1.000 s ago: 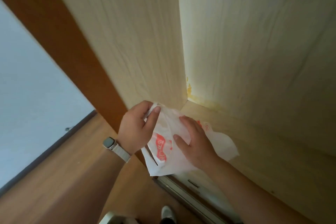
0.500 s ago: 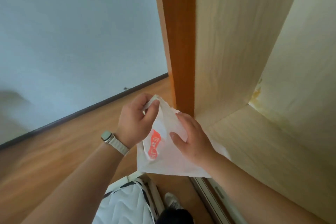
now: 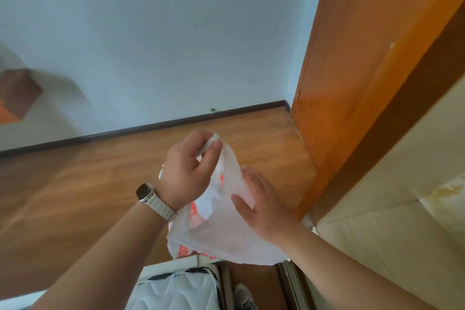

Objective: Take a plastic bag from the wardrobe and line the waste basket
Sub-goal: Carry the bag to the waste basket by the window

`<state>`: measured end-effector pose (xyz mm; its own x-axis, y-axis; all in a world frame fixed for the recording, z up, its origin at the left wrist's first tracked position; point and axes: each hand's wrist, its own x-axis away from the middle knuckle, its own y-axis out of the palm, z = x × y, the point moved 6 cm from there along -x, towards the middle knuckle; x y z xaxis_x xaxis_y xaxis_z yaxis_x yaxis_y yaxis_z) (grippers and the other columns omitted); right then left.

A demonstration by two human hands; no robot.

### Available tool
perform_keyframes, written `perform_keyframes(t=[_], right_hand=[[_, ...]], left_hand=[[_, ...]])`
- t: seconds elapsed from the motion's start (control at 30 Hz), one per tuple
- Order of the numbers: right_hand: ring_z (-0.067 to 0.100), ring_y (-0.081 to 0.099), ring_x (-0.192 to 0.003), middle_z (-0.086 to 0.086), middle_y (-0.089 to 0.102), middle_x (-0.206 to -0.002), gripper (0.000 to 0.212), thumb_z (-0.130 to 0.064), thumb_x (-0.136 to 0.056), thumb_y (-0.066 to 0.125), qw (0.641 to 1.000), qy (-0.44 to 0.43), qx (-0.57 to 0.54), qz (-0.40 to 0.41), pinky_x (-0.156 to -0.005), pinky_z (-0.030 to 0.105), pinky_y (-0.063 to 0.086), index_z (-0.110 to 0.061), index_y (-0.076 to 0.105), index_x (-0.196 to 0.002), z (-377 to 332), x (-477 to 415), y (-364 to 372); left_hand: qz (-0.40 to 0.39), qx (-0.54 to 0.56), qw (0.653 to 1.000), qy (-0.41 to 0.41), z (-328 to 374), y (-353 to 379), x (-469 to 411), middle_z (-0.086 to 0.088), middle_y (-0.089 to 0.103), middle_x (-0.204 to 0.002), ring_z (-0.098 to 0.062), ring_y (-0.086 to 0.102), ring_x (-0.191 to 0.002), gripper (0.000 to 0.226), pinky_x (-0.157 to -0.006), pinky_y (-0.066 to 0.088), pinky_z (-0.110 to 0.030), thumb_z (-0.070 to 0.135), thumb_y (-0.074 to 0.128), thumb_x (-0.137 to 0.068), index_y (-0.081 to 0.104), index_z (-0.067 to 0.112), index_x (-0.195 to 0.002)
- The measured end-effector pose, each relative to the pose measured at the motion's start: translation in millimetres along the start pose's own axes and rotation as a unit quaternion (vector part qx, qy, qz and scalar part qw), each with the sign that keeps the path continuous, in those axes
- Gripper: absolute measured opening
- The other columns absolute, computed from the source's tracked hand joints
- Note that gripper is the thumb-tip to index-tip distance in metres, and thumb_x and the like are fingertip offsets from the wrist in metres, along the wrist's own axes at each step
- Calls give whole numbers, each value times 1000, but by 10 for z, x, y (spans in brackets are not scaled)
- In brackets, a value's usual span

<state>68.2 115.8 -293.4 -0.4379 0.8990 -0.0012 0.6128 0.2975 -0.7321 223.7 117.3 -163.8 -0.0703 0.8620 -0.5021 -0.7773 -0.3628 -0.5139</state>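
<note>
A white plastic bag (image 3: 221, 236) with red print hangs between my hands, out in front of the wardrobe (image 3: 392, 231). My left hand (image 3: 187, 171), with a watch on the wrist, pinches the bag's top edge between thumb and fingers. My right hand (image 3: 261, 205) lies with spread fingers against the bag's right side; its grip on the plastic is partly hidden. No waste basket is in view.
The wardrobe's orange-brown side panel (image 3: 352, 83) rises on the right, its pale inner shelf below it. A white quilted mattress corner (image 3: 176, 289) is under my arms. Wooden floor (image 3: 100, 178) runs to a white wall with a dark skirting board. A brown box shape (image 3: 17, 93) is at far left.
The bag has come out of the wardrobe's inside and my view has turned left toward the room. Both hands kept hold of the bag, which now hangs more spread out.
</note>
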Motion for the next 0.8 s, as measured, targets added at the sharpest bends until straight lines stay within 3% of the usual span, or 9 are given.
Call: perform_keyframes(t=[0.23,0.43,0.57,0.8], right_hand=[[3,29,-139,-22,27,-153,54,-61,-96,40,999,-35,10,-7,-112,27,25,-48,18,-143,-335,-857,228],[5,28,-142,-21,23,-156,61,-63,-93,42,996,-86,11,-11,-113,30,30,-47,16,-146,-735,-1297,338],[5,26,-143,-22,20,-157,66,-66,-89,40,991,-129,2,-26,-109,23,24,-46,15,-147,-1025,-1549,427],[0,18,-144,-23,18,-158,65,-68,-89,34,980,-197,-7,-41,-115,28,22,-48,14,-147,-1376,-2112,708]], left_hand=[[26,-10,999,-15,-520,-419,-431,-6,57,-66,-18,51,-63,32,-56,41,-25,36,51,-90,60,6,-80],[76,-43,995,-50,-820,-923,-644,-2,59,-69,-15,54,-65,21,-57,41,-18,24,55,-93,61,8,-82],[127,-52,988,-74,-960,-1219,-752,0,59,-70,-13,53,-66,18,-57,41,-19,20,56,-95,60,8,-82],[177,-89,977,-82,-1225,-1588,-972,10,56,-67,-11,52,-65,18,-57,42,-20,20,55,-95,55,25,-77]])
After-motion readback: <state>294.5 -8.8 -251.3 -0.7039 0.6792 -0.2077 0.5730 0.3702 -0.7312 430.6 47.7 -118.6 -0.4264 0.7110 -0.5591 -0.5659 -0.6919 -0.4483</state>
